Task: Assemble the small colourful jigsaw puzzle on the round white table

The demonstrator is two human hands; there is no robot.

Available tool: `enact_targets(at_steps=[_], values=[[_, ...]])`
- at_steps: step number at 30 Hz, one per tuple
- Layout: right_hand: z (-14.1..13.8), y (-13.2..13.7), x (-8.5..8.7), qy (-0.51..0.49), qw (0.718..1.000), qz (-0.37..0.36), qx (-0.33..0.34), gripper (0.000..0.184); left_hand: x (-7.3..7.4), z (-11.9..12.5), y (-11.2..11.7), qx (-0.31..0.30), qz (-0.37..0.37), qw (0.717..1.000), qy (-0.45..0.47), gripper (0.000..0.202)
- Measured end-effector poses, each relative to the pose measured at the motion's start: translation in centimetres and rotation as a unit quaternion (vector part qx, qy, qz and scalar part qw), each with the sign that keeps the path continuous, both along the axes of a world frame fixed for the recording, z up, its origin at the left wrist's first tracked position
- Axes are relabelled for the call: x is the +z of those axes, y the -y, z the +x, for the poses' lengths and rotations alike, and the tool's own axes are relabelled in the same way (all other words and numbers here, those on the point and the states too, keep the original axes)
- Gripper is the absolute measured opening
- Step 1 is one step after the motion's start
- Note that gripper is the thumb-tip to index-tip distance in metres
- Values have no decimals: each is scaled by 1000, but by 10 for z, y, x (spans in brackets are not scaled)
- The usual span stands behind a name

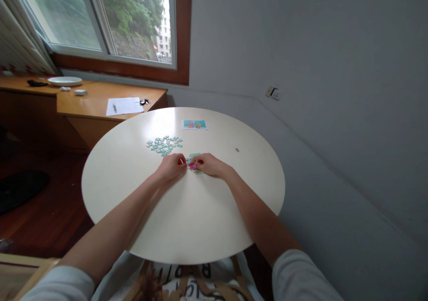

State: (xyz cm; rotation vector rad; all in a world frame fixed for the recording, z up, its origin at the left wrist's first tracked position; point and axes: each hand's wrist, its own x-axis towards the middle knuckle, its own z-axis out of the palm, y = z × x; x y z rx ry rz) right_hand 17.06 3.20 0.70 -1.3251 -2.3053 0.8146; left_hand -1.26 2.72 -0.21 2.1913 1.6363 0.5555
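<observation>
Both my hands rest on a round cream table (187,220), fingertips meeting at a small joined cluster of pink and teal puzzle pieces (193,163). My left hand (171,167) is curled, its fingers pinched against the cluster's left side. My right hand (209,164) is curled too, pressing on the cluster from the right. A loose pile of teal puzzle pieces (164,145) lies just beyond my left hand. A small reference picture (194,124) lies flat farther back.
A tiny stray bit (236,150) sits to the right on the table. A wooden desk (100,102) under the window carries a paper sheet (123,106), keys (143,101) and a white plate (64,81). Grey wall runs along the right.
</observation>
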Motion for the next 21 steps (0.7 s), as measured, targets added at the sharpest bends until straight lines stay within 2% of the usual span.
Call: enact_targets(at_steps=[21], values=[[1,-2,-3,-7,1000,1,-1,24,1,0,1,-6,13,1000,-15,18]])
